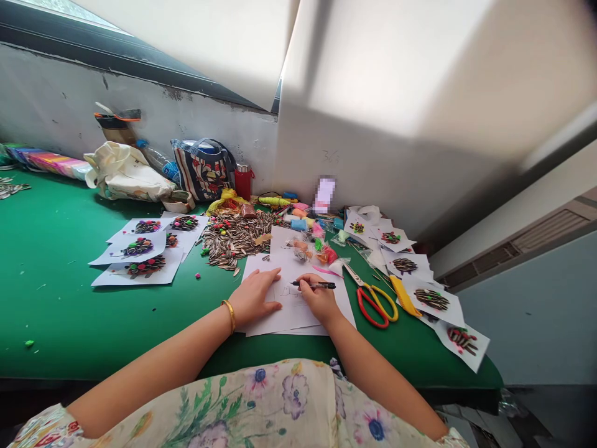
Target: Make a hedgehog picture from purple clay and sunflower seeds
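White paper (265, 323) lies on the green table in front of me, with thin drawn lines on it. My left hand (258, 297) rests flat on its left part, fingers spread and nothing held. In my right hand (319, 300) is a black pen (321, 285), gripped near its tip, which points left over the drawn lines. Just beyond the hands, small bags of coloured clay (326, 254) sit on the paper's upper part. A heap of striped sunflower seeds (233, 239) is at the back left of the paper. Scissors (373, 305) with red and yellow handles lie to the right.
Seed-decorated papers lie at left (158, 275) and along the right edge (457, 310). A yellow cutter (403, 295) is beside the scissors. Against the wall stand a white bag (125, 174), a patterned tote (205, 171) and a red bottle (243, 182). Colourful packets (51, 163) are at far left.
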The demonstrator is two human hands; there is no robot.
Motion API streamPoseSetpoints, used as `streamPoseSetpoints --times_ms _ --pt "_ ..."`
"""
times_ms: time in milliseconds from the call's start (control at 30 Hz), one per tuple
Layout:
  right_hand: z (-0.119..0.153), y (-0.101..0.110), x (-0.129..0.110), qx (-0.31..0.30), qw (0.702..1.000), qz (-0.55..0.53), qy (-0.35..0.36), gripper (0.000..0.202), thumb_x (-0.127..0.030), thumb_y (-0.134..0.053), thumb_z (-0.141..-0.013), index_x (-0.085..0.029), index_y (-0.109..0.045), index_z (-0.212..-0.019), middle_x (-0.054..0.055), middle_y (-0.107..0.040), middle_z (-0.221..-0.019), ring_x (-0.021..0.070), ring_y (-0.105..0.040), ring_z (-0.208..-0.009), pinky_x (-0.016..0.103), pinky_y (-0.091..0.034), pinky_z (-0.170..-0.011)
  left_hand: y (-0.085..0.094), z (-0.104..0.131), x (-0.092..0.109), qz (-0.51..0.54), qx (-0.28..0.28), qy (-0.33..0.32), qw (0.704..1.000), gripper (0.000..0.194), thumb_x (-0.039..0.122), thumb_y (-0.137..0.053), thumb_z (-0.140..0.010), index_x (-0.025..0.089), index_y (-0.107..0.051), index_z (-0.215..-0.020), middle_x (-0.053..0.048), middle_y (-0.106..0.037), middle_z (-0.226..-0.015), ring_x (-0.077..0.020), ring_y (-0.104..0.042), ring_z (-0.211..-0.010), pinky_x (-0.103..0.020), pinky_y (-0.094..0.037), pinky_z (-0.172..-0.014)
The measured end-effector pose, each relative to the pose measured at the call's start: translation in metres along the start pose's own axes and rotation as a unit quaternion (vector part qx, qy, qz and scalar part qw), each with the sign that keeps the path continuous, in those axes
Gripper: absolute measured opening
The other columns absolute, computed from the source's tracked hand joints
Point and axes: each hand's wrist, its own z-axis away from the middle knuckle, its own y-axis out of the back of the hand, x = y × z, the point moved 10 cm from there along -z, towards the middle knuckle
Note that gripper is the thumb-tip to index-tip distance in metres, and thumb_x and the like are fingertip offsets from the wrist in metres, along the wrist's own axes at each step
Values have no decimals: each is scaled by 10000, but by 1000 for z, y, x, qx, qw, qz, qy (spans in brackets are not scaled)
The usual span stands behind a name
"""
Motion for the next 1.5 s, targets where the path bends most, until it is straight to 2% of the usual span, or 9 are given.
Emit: streamPoseSetpoints --times_ms 233,667,833,1033,1200,1333,1500 --pt "6 -12 -6 -37 999 -8 11 192 -248 -499 -809 -220 -683 -762 9 -706 -776 175 -651 -756 280 -507 -735 0 0 0 0 1 -1 1000 842 361 -733 -746 220 -306 -1457 -93 -582 -1357 -266 -487 -1298 -499 -217 -1179" --pt "4 -17 -8 -51 998 0 32 185 -240 -514 -817 -230 -688 -755 -2 -710 -783 171 -654 -773 277 -490 -745 0 0 1 -1 -4 3 1000 833 347 -733 -745 211 -314 -1451 -93 -573 -1370 -257 -486 -1302 -492 -212 -1185" --pt "3 -17 -5 -46 999 4 21 188 -242 -510 -809 -225 -688 -752 0 -704 -762 168 -641 -725 270 -485 -691 -1 0 0 -3 -4 1 1000 841 354 -735 -745 202 -309 -1454 -92 -574 -1369 -260 -489 -1301 -497 -214 -1185" --pt "3 -14 -4 -37 999 8 13 193 -240 -502 -806 -221 -686 -750 7 -708 -771 172 -644 -731 273 -491 -697 -1 -1 -1 -9 -3 0 1000 848 360 -738 -744 213 -303 -1457 -95 -570 -1374 -262 -485 -1303 -496 -218 -1182" --pt "2 -4 0 -4 1000 -3 4 197 -285 -498 -833 -213 -680 -811 16 -701 -775 177 -638 -701 287 -501 -680 -1 -1 -1 -11 0 -1 1000 849 374 -742 -736 217 -315 -1453 -89 -585 -1355 -269 -488 -1299 -503 -230 -1176" --pt "1 4 5 24 999 -25 0 213 -338 -503 -861 -207 -670 -867 33 -694 -816 192 -645 -750 301 -508 -698 -1 -1 -1 -8 1 -3 1000 849 370 -742 -735 221 -317 -1454 -88 -583 -1358 -271 -484 -1300 -502 -227 -1177" --pt "-1 14 2 58 997 -44 11 280 -371 -517 -874 -197 -644 -1053 53 -677 -912 197 -640 -803 317 -513 -732 -2 0 -3 -5 0 -6 1000 854 374 -735 -738 221 -307 -1461 -89 -573 -1371 -270 -476 -1309 -502 -218 -1179"
